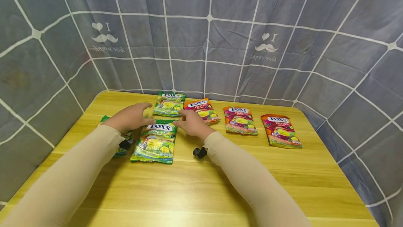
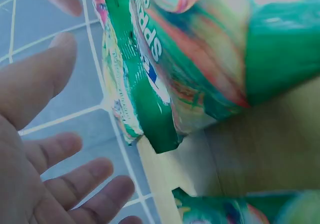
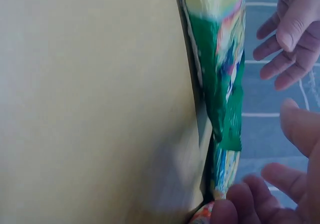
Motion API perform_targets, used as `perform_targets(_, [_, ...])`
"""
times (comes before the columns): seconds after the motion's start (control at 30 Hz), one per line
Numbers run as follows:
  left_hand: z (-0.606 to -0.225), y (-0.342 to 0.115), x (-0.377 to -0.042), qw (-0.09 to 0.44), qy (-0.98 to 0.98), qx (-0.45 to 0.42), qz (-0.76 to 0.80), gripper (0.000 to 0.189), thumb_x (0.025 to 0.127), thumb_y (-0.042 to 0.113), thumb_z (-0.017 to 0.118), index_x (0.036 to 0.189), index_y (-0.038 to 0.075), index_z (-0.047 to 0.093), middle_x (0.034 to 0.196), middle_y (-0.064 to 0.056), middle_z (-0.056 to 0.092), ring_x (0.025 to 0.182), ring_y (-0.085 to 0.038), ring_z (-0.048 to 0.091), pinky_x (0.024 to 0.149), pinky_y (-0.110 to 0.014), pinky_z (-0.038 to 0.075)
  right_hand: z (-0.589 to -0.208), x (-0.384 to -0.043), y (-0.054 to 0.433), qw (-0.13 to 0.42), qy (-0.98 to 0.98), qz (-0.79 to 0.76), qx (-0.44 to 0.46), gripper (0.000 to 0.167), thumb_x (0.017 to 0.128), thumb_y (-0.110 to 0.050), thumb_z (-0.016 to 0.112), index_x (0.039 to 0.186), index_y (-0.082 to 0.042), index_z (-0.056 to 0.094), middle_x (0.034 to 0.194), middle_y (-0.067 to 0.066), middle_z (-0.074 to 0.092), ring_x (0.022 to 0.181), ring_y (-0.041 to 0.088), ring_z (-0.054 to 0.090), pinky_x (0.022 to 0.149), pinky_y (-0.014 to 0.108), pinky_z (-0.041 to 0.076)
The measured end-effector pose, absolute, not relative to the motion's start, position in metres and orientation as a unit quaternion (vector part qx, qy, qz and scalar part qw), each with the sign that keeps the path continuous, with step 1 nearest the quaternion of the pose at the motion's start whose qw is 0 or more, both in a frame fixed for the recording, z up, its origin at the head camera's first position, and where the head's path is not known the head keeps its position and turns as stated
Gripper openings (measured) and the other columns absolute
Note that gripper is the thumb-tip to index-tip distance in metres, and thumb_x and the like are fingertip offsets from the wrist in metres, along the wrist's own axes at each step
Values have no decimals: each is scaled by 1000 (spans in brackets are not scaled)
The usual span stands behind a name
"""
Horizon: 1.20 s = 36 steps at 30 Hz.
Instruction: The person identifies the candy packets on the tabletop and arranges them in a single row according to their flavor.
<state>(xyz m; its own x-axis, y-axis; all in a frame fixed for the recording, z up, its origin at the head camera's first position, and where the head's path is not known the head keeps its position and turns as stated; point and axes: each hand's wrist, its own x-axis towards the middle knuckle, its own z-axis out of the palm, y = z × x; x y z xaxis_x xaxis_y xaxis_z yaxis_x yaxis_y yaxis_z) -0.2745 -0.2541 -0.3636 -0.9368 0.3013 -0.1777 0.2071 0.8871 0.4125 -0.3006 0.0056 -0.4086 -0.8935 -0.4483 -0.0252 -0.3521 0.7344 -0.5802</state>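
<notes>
A green spring tea FOX'S candy bag lies flat on the table between the two hands. My left hand hovers at its upper left corner, thumb and fingers spread apart in the left wrist view. Over the upper right corner is my right hand, its thumb near the bag's top edge and its fingers loose. Neither hand holds anything. Another green bag lies partly hidden under the left hand and wrist. Behind the hands, a third green bag lies beside a red-orange fruits bag, which the right hand partly covers.
Two more red-orange fruits bags, a nearer-middle one and a far-right one, lie to the right on the wooden table. A grey-blue curtain with white lines surrounds the table's back and sides.
</notes>
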Motion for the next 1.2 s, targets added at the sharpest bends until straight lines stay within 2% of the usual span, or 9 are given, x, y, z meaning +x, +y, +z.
perform_targets(0.1, [-367,-252,-288,123,962,114,214,92,103,48,66,167,1,20,168,-30,30,149,-55,37,117,-71,35,-408,-310,3,55,935,-289,-199,65,105,-42,65,158,-9,49,149,14,60,136,29,58,116,44,48])
perform_targets(0.13, [-368,-251,-292,125,962,109,218,94,103,48,66,168,1,17,168,-31,29,149,-55,37,117,-72,35,-408,-313,3,50,937,-287,-193,66,105,-43,65,158,-9,48,152,14,58,141,30,55,118,45,46])
perform_targets(0.23, [-370,-249,-304,133,960,96,227,95,104,49,63,169,3,11,168,-31,30,148,-55,38,117,-72,35,-408,-322,-1,37,941,-281,-184,68,106,-44,63,161,-10,44,156,14,55,147,31,49,123,45,41])
perform_targets(0.37, [-373,-245,-317,133,959,87,233,95,104,50,62,170,5,11,168,-30,30,149,-55,37,118,-72,34,-407,-332,-6,49,938,-295,-173,70,106,-44,62,165,-13,38,163,12,48,153,31,42,126,47,36])
perform_targets(0.6, [-386,-238,-336,143,959,76,232,94,104,51,62,169,4,13,170,-28,27,153,-53,31,122,-70,30,-410,-342,-14,85,934,-310,-157,76,106,-46,61,168,-15,29,168,11,41,157,31,37,128,48,33])
perform_targets(0.77, [-392,-236,-345,143,963,78,215,92,103,51,62,168,1,18,167,-30,32,151,-52,36,122,-68,32,-414,-348,-16,85,941,-292,-151,78,106,-46,61,168,-14,27,168,12,40,157,31,38,128,48,33])
perform_targets(0.9, [-392,-233,-348,141,964,75,211,90,103,50,63,167,2,23,165,-29,37,150,-51,39,121,-67,34,-413,-350,-17,89,946,-276,-145,79,106,-45,61,169,-12,26,168,13,41,156,31,38,128,47,32])
perform_targets(1.2, [-396,-230,-353,153,963,71,211,89,102,41,69,168,5,22,165,-28,38,149,-49,42,121,-66,35,-415,-354,-25,92,957,-231,-148,81,105,-43,63,167,-7,27,167,16,41,155,33,39,128,47,32])
